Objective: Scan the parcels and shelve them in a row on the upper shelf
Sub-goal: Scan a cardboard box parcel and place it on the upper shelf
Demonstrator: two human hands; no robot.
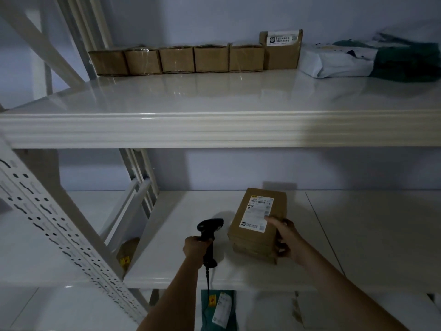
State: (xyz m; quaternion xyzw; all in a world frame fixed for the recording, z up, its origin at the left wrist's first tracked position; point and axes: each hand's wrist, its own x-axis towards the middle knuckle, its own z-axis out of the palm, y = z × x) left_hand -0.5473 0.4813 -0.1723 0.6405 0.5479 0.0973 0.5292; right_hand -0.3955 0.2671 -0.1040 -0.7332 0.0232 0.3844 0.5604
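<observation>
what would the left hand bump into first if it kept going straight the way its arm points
Probably nothing soon: the left hand, gripping the scanner, points up and back over bare lower shelf toward the wall, passing left of the box. Depth is unclear.

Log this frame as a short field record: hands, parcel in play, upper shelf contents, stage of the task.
left hand: grips barcode scanner, upright
right hand: holds cardboard parcel on lower shelf, label up
upper shelf: six brown boxes in a row at the back; soft mailer bags to their right
stage: parcel not yet shelved
</observation>
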